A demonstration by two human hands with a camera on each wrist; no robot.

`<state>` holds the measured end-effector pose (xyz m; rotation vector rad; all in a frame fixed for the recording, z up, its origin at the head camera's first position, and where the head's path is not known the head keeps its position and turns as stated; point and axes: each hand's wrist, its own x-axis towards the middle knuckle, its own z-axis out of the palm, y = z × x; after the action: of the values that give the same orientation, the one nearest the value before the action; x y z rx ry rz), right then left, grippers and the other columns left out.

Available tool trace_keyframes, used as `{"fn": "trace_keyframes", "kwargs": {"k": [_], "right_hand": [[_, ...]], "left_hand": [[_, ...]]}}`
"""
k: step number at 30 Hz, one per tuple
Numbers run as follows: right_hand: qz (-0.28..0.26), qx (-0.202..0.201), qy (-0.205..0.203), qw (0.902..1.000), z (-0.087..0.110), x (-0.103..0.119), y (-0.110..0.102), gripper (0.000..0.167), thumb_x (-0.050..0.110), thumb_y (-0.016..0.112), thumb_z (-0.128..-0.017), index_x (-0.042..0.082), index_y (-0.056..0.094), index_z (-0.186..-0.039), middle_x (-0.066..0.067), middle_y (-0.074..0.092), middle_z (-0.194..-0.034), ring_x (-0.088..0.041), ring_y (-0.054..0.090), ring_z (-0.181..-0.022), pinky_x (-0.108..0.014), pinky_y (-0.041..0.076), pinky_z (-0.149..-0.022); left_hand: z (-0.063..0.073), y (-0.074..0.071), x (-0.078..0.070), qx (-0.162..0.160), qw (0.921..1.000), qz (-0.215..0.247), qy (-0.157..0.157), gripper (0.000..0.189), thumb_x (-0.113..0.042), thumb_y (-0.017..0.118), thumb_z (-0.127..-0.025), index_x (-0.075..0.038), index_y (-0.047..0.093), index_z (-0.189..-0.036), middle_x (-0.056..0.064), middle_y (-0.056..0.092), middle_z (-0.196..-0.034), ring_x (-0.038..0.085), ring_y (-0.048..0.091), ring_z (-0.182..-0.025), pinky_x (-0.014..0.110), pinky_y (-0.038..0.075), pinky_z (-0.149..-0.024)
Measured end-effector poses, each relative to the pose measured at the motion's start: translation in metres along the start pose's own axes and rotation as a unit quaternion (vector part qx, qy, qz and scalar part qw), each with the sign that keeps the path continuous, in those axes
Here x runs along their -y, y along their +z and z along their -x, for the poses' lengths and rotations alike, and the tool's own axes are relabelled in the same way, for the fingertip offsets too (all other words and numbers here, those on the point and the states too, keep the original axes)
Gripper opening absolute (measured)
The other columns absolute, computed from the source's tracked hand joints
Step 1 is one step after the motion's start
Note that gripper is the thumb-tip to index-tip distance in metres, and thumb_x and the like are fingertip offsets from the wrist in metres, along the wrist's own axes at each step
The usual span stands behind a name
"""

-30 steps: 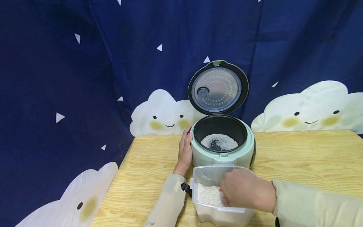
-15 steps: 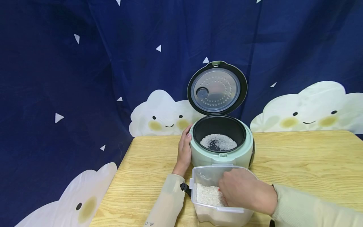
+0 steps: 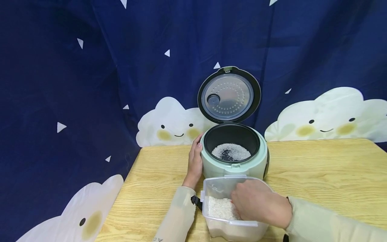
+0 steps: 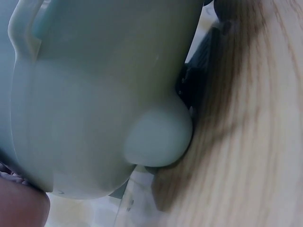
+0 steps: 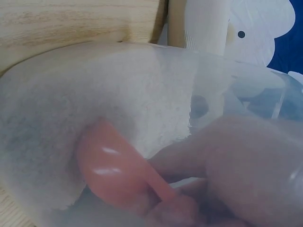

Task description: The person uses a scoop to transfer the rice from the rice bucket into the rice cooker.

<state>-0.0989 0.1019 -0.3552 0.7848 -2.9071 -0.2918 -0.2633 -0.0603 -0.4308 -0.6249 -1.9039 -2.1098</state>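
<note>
A pale green rice cooker (image 3: 235, 169) stands on the table with its lid (image 3: 228, 95) raised. White rice (image 3: 239, 152) partly covers the bottom of its black inner pot (image 3: 231, 131). My left hand (image 3: 195, 164) rests along the cooker's left side, fingers extended. In front of the cooker is a clear plastic container (image 3: 220, 226) of rice (image 3: 222, 208). My right hand (image 3: 252, 201) reaches down inside it and grips the handle of a red scoop (image 5: 111, 163). Through the container wall, the right wrist view shows the scoop's bowl against the rice; the head view mostly hides it.
The wooden table (image 3: 314, 164) extends to both sides of the cooker. Behind it hangs a dark blue curtain (image 3: 181, 77) printed with clouds and white triangles. The container stands close in front of the cooker, with the left forearm (image 3: 178, 215) passing beside it.
The head view has shifted slightly, so everything sits a little further left. Less red of the scoop shows beside the right hand. The left hand stays against the cooker.
</note>
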Motion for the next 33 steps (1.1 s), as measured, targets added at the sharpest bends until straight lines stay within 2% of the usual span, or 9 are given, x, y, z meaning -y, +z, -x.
{"fn": "trace_keyframes", "kwargs": {"k": [5,14,21,26,33], "right_hand": [[-0.011,0.001,-0.007,0.9999,-0.0002,-0.0008,0.0011,0.036,0.026,0.075,-0.077,0.022,0.050,-0.052,0.002,0.057,-0.053,-0.022,0.053,-0.045,-0.041,0.045,-0.043],[-0.009,-0.021,-0.025,0.9994,0.0004,-0.0027,0.0008,0.037,0.028,0.076,-0.075,0.023,0.048,-0.051,0.003,0.054,-0.051,-0.021,0.051,-0.044,-0.040,0.041,-0.041],[-0.048,0.004,-0.030,0.9984,0.0007,-0.0040,0.0008,0.034,0.023,0.076,-0.070,0.025,0.048,-0.051,0.005,0.050,-0.051,-0.019,0.046,-0.045,-0.038,0.038,-0.042],[-0.083,0.031,-0.027,0.9957,0.0001,-0.0041,-0.0003,0.036,0.022,0.076,-0.071,0.027,0.047,-0.050,0.007,0.047,-0.050,-0.016,0.040,-0.046,-0.036,0.035,-0.042],[-0.100,0.045,-0.010,0.9940,0.0000,-0.0037,-0.0022,0.035,0.023,0.075,-0.072,0.026,0.047,-0.051,0.005,0.050,-0.052,-0.018,0.043,-0.047,-0.039,0.039,-0.044]], "left_hand": [[0.0000,-0.0003,0.0000,0.001,1.0000,0.002,-0.002,0.052,-0.023,0.031,-0.108,-0.004,0.045,-0.154,0.011,0.050,-0.159,0.026,0.046,-0.148,0.022,0.038,-0.121],[-0.0007,-0.0006,0.0019,0.003,1.0000,0.007,-0.004,0.052,-0.025,0.031,-0.109,-0.006,0.044,-0.155,0.011,0.049,-0.160,0.028,0.045,-0.149,0.023,0.037,-0.121],[-0.0004,-0.0006,0.0018,0.003,1.0000,0.006,-0.006,0.052,-0.026,0.032,-0.108,-0.006,0.044,-0.155,0.010,0.049,-0.160,0.026,0.045,-0.149,0.023,0.037,-0.121],[0.0003,-0.0007,0.0016,0.001,0.9999,0.010,-0.004,0.052,-0.025,0.032,-0.108,-0.005,0.045,-0.154,0.011,0.050,-0.159,0.026,0.046,-0.148,0.022,0.038,-0.120],[0.0001,-0.0013,0.0017,0.004,1.0000,0.003,0.001,0.052,-0.025,0.031,-0.108,-0.006,0.045,-0.154,0.009,0.050,-0.159,0.024,0.047,-0.147,0.024,0.038,-0.121]]}}
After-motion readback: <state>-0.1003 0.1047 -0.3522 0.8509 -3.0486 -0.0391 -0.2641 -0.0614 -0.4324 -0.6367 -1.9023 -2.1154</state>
